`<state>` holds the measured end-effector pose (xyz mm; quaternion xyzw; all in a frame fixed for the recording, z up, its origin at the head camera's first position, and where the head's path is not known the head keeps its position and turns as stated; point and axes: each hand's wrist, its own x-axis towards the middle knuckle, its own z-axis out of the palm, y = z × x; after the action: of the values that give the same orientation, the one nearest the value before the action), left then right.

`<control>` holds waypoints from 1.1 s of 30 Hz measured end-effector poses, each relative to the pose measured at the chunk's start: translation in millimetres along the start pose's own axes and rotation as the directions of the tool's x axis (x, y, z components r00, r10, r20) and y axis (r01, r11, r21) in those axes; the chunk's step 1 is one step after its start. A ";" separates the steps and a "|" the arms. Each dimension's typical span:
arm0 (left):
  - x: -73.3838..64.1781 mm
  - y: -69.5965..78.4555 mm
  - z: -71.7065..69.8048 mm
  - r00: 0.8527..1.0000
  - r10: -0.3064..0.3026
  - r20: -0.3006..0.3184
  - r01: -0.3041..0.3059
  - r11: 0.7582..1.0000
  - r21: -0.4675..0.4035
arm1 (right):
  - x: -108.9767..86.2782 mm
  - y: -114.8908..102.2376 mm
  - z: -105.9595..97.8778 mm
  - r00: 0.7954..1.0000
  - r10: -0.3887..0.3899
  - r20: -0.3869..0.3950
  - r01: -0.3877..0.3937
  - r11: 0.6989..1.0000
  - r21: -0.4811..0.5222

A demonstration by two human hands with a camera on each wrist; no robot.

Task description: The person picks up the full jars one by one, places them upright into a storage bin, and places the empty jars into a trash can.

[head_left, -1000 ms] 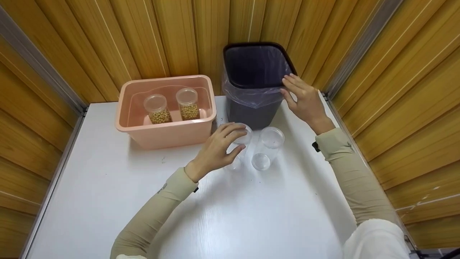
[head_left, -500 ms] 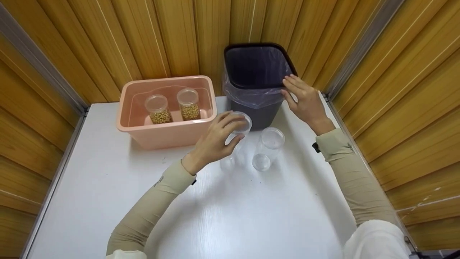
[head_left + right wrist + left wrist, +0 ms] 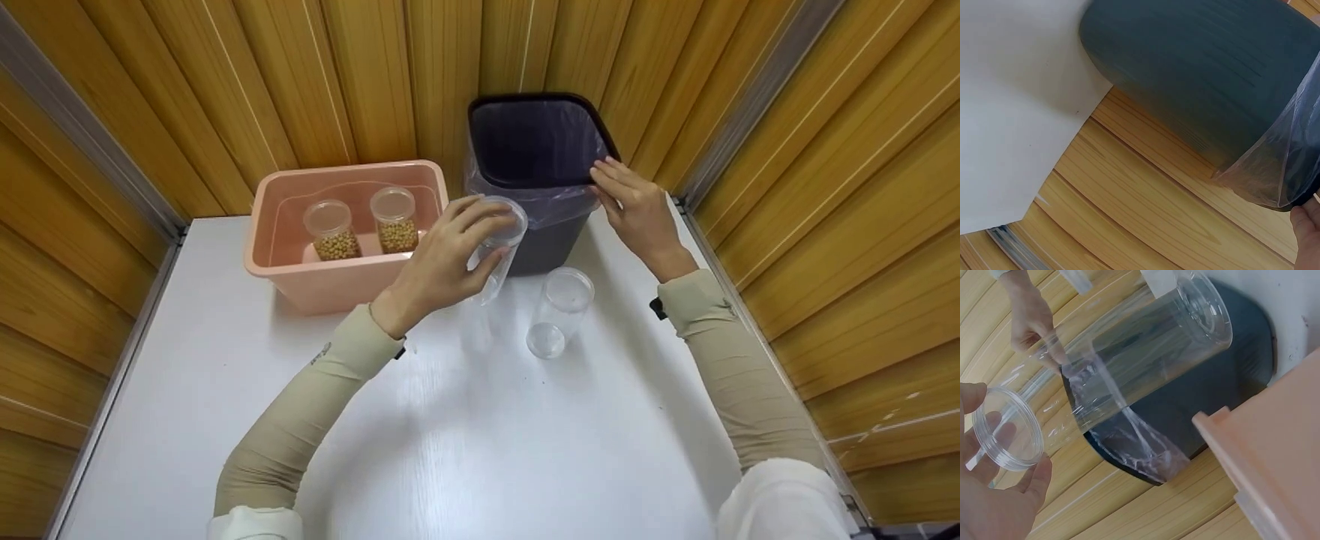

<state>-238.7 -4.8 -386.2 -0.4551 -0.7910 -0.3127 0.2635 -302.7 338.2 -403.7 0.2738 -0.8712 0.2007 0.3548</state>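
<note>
Lifted since the earlier frame, one clear jar [image 3: 505,256] that stood on the worktop [image 3: 510,457] now hangs tilted in the left hand [image 3: 442,259], in front of the dark bin [image 3: 546,251]. On my head feed, that hand's fingers curl round the jar near its upper end, thumb opposite. The right hand [image 3: 641,217] stays at the bin, fingers laid over the rim and thumb beneath, pinching it beside the clear liner [image 3: 536,202]. I see a second clear jar [image 3: 561,309] upright on the worktop, just in front of the bin. The pink tub [image 3: 341,291] carries a left jar [image 3: 330,232] and a right jar [image 3: 394,220], both part-filled with yellowish beans. Dark print [image 3: 321,354] marks the left sleeve [image 3: 289,427]; it is too small for me to read.

My left wrist feed shows fingers and thumb pinching the jar's ringed end; its body slants across the bin, apart from the tub.

On my right wrist feed, the thumb and one finger meet the rim over the liner; I cannot tell how the remaining fingers lie there.
</note>
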 end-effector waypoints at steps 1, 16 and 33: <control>2.7 -0.4 -2.6 1.000 0.003 -0.003 -0.003 1.000 0.002 | 0.5 0.6 0.7 1.000 -0.004 -0.006 0.004 1.000 0.001; 46.8 -5.4 -40.1 0.997 0.017 -0.073 -0.018 1.000 -0.015 | 4.0 2.5 5.1 0.999 0.000 -0.048 0.001 1.000 0.015; 97.8 -4.1 -63.1 0.994 -0.025 -0.109 0.020 0.998 -0.052 | -4.3 2.2 1.2 0.999 0.035 -0.036 -0.036 0.999 -0.024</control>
<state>-277.6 1.6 -276.6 -0.4347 -0.7722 -0.3602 0.2915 -302.1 340.7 -407.9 0.2502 -0.8718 0.2010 0.3700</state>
